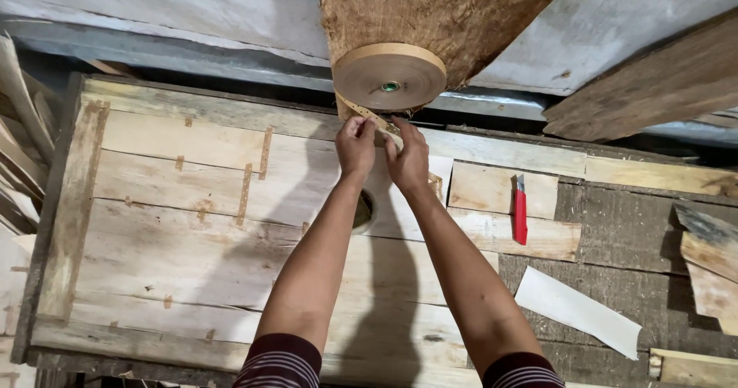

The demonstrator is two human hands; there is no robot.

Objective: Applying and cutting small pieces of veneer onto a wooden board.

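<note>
**Both hands on tape at far edge of bench**

Pinching the loose tape end with both hands, just below the tape roll. Left hand clamping fingers on the strip from the left; right hand clamping it from the right, thumbs nearly touching. Roll hanging on a rough board above the bench's far edge, near the middle, strip running down and right from its lower left rim. Veneer sheet covering the left and middle of the bench, patched with short tape strips. Round hole showing in the sheet just beside the left wrist. Red cutter lying on a small veneer piece toward the right, well apart from both hands. Pale offcut lying near the right near corner.
</note>
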